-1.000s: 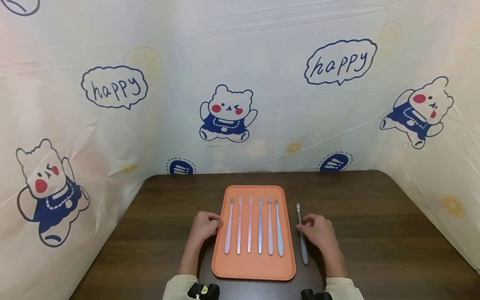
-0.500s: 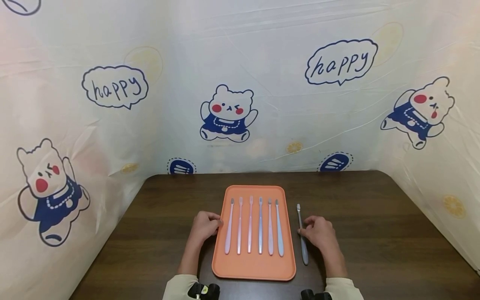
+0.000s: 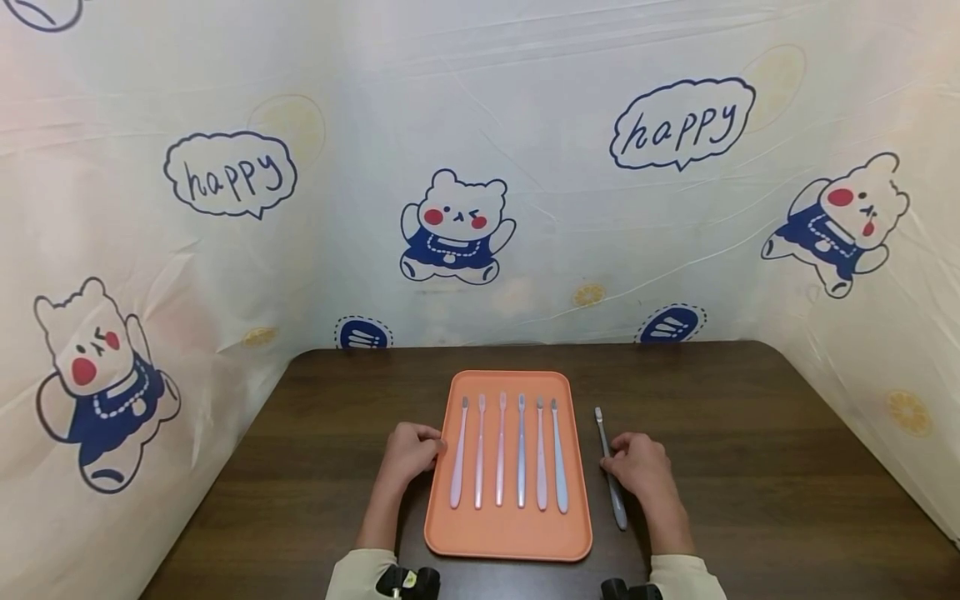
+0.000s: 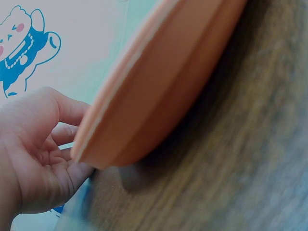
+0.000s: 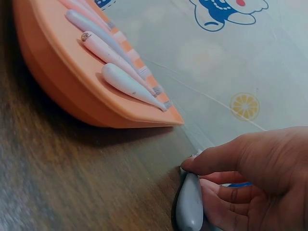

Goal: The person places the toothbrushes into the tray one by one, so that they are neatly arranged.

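An orange tray [image 3: 510, 535] lies on the table, bearing several toothbrushes side by side in pink and blue; a light blue toothbrush [image 3: 560, 475] is rightmost. My left hand [image 3: 408, 452] grips the tray's left edge, and in the left wrist view its thumb and fingers [image 4: 72, 109] meet at the rim. To the tray's right, a grey toothbrush [image 3: 618, 505] slants with its head away from me. My right hand [image 3: 642, 463] pinches it around mid-handle. In the right wrist view the thick grey handle end [image 5: 190, 204] points toward the camera, close over the tabletop; its head is hidden behind the fingers.
The dark wooden table [image 3: 757, 467] extends to both sides of the tray. A pale curtain [image 3: 555, 158] printed with bears and the word "happy" encloses the table at the back and sides.
The grey toothbrush's handle end has swung to the right, and my right hand has shifted slightly right with it. The left hand and the tray stay in place.
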{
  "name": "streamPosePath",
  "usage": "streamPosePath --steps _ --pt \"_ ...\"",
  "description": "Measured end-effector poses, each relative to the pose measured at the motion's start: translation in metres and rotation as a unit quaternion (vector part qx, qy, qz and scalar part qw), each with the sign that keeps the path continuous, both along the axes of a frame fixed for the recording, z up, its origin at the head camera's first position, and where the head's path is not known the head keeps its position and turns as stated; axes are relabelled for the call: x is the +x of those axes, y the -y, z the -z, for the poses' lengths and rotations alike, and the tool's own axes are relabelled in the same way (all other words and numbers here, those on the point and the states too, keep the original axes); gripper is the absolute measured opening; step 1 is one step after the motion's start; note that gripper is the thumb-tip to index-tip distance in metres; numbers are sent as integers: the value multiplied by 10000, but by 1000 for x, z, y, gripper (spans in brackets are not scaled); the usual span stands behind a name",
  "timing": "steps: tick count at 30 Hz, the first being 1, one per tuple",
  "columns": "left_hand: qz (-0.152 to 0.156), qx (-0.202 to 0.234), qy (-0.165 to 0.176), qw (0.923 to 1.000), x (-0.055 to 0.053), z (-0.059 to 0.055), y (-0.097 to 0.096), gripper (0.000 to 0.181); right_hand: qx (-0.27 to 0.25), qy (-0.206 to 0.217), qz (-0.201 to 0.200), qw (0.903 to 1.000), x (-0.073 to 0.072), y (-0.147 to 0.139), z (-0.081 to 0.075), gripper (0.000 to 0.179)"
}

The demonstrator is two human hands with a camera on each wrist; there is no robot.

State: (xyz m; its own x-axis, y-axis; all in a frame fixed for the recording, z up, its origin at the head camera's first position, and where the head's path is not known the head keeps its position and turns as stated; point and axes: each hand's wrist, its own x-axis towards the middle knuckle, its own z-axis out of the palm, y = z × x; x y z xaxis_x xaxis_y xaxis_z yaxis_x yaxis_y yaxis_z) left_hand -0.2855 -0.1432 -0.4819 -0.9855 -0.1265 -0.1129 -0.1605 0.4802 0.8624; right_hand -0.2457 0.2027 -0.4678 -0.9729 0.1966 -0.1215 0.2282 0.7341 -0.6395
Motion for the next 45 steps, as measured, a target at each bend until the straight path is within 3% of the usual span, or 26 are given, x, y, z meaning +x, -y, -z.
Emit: streamPosePath --steps 27,45 --pt "7 51 43 10000 1 3 0 21 -35 314 138 9994 1 -2 0 13" --pt "36 -4 21 10000 -1 3 1 22 -96 198 87 9997 -1 -4 -6 16"
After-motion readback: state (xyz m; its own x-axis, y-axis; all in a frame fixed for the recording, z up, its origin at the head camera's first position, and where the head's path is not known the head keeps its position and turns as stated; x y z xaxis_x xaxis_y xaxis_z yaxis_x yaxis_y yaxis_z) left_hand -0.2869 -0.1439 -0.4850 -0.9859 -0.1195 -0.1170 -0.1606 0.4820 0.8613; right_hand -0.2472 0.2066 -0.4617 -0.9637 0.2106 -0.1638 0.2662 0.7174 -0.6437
